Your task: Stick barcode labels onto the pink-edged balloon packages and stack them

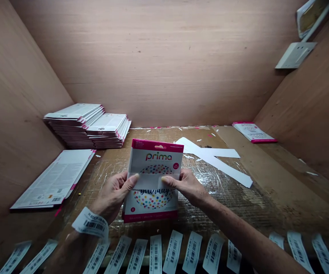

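Upright between my two hands is a small bundle of flat "prima" packets [155,205], pink-edged and printed with coloured dots and the word "birthday". A white paper band [150,182] runs across its front. My left hand [115,190] is closed on the left edge, thumb pressing on the band. On the right edge my right hand [191,186] grips the same way, its thumb on the band too. The fingers behind the bundle are hidden. A barcode label [91,224] hangs stuck to my left wrist.
Stacked packets [107,131] stand at the back left, with more packets [56,177] lying in front. White paper strips [224,167] cross on the cardboard surface. Another packet bundle [254,132] lies far right. Several barcode labels [173,251] line the front edge. Wooden walls enclose three sides.
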`<action>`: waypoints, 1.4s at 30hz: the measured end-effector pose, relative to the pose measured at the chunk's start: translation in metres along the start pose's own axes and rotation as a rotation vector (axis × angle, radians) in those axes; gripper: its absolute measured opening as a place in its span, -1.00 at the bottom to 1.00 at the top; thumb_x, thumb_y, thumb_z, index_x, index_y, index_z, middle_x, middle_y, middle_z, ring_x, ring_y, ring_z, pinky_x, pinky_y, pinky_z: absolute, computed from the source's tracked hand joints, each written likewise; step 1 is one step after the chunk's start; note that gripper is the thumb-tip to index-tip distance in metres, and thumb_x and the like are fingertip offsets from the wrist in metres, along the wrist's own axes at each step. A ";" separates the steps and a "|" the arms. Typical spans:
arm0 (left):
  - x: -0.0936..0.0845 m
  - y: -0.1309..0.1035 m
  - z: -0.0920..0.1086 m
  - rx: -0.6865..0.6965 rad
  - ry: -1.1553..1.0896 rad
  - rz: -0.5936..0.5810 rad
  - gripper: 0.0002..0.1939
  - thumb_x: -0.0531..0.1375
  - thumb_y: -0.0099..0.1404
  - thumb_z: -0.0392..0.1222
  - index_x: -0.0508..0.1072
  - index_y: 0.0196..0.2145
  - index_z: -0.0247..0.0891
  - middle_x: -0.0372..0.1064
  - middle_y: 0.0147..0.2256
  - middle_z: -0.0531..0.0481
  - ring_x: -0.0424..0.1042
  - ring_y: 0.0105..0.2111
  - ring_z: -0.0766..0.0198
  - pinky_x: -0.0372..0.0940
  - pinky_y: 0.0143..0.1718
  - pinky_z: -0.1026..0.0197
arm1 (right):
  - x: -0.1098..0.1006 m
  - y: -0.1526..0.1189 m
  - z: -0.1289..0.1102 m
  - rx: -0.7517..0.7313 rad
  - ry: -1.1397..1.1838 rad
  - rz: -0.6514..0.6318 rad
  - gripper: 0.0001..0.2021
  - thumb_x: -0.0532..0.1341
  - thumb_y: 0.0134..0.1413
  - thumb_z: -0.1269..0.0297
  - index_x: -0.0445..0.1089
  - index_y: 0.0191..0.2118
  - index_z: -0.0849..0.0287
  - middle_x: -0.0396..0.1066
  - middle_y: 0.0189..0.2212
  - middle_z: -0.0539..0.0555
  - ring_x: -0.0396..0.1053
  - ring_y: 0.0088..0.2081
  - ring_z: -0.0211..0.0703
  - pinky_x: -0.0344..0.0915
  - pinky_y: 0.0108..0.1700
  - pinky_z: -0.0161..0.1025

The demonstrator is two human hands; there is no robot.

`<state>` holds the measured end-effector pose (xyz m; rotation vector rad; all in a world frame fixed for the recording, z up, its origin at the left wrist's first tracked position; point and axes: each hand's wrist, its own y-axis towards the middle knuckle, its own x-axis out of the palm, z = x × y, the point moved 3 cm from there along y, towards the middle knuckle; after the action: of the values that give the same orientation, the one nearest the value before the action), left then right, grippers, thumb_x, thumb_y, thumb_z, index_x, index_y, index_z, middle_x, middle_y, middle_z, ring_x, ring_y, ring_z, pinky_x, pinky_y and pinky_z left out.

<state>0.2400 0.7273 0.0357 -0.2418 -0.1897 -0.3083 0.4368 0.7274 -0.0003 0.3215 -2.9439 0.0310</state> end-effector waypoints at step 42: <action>0.000 0.011 0.010 0.313 0.372 0.186 -0.74 0.24 0.14 -0.03 0.45 -0.44 -0.33 0.44 -0.57 0.03 0.37 -0.61 0.29 0.25 -0.62 0.32 | 0.069 -0.048 -0.063 -0.555 -0.664 -0.116 -0.83 0.20 0.16 0.31 0.40 -0.42 0.24 0.39 -0.56 -0.01 0.28 -0.55 -0.34 0.20 -0.50 -0.36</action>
<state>0.2420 0.7399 0.0425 0.1097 0.1526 -0.1308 0.3918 0.6686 0.0745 0.4831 -3.3571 -1.0778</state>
